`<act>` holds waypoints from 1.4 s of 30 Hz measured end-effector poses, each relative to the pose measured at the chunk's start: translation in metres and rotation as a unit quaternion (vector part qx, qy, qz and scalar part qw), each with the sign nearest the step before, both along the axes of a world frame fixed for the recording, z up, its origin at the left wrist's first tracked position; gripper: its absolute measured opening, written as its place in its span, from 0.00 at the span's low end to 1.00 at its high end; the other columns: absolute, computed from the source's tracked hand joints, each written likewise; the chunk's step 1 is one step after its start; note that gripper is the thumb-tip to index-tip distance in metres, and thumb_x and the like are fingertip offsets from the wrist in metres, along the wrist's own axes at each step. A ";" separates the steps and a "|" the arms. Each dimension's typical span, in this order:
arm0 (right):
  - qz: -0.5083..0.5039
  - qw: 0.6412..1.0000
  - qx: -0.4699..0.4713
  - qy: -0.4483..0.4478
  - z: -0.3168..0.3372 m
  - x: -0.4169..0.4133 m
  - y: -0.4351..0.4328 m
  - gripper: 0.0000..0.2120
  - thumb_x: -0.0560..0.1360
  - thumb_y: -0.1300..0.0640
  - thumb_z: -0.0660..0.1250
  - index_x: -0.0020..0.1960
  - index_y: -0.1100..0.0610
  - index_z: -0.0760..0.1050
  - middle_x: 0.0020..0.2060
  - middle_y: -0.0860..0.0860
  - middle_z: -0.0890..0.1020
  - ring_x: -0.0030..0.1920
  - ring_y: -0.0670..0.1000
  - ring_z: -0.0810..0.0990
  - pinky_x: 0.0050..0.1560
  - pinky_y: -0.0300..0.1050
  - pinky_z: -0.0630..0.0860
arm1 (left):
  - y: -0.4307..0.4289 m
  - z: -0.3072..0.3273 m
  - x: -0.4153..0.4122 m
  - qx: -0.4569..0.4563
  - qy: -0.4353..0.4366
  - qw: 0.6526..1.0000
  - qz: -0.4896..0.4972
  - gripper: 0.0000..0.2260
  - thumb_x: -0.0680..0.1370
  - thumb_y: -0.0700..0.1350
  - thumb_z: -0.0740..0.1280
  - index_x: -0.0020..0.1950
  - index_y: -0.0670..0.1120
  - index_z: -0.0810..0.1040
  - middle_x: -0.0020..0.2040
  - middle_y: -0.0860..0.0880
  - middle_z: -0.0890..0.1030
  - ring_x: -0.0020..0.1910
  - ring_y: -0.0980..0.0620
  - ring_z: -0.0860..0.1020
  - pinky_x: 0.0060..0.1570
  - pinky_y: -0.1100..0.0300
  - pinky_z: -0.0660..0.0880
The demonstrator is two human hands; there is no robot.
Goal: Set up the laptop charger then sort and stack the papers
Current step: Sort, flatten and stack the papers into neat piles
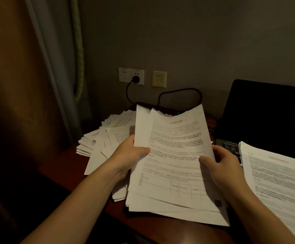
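A dim room's work desk (94, 173): laptop (266, 117), paper piles (108, 136), wall sockets (131, 76), curtain (28, 76).

A sheaf of papers (175, 155) is being held over the desk (67, 166), between 1 loose pile (104, 138) on its left and 1 stack (275, 176) on its right (partly on the laptop (266, 117)). Behind, a plug (135, 79) is sitting in the socket (124, 75).

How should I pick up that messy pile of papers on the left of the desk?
Scoop under the bottom sheets of the pile from its left and right sides together. It lies fanned and loose, so pinching one edge would probably lift only a few sheets.
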State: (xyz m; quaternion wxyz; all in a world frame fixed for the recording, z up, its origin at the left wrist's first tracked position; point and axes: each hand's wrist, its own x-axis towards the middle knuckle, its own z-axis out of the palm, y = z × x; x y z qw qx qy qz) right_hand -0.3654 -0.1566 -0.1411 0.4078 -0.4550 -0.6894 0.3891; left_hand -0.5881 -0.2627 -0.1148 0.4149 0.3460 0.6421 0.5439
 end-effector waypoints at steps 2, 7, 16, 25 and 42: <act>0.000 0.999 -0.004 0.037 0.001 0.000 -0.001 0.13 0.77 0.58 0.71 0.59 0.48 0.76 0.49 0.42 0.83 0.44 0.42 0.83 0.32 0.31 0.75 | 0.002 0.002 0.005 0.058 -0.011 0.998 0.021 0.17 0.80 0.36 0.68 0.65 0.52 0.76 0.53 0.52 0.86 0.49 0.51 0.86 0.44 0.53 0.83; 0.067 0.990 -0.060 0.109 0.005 0.003 0.000 0.19 0.76 0.58 0.73 0.65 0.47 0.74 0.53 0.43 0.85 0.48 0.41 0.85 0.40 0.35 0.80 | 0.004 0.012 0.007 0.152 -0.002 0.988 0.035 0.14 0.81 0.38 0.67 0.61 0.56 0.75 0.49 0.57 0.86 0.47 0.58 0.85 0.35 0.65 0.79; 0.010 0.965 0.070 0.252 0.026 0.001 -0.017 0.08 0.78 0.56 0.70 0.56 0.50 0.78 0.48 0.44 0.86 0.47 0.46 0.86 0.39 0.39 0.83 | 0.004 0.032 0.024 0.269 0.104 0.948 0.133 0.14 0.81 0.47 0.67 0.66 0.55 0.73 0.53 0.56 0.84 0.51 0.58 0.83 0.40 0.62 0.82; -0.013 0.953 0.112 0.281 0.037 0.000 -0.027 0.19 0.69 0.48 0.72 0.59 0.44 0.73 0.50 0.41 0.84 0.51 0.38 0.82 0.45 0.33 0.81 | 0.005 0.033 0.039 0.304 0.129 0.940 0.086 0.18 0.76 0.53 0.66 0.66 0.64 0.69 0.57 0.62 0.81 0.55 0.62 0.81 0.46 0.64 0.81; 0.097 0.983 0.067 0.142 0.025 0.003 -0.016 0.17 0.78 0.56 0.68 0.59 0.37 0.70 0.53 0.39 0.82 0.54 0.37 0.81 0.41 0.34 0.81 | 0.012 0.011 0.033 0.187 0.136 0.969 0.089 0.04 0.82 0.51 0.64 0.57 0.58 0.74 0.49 0.58 0.85 0.49 0.57 0.84 0.46 0.55 0.83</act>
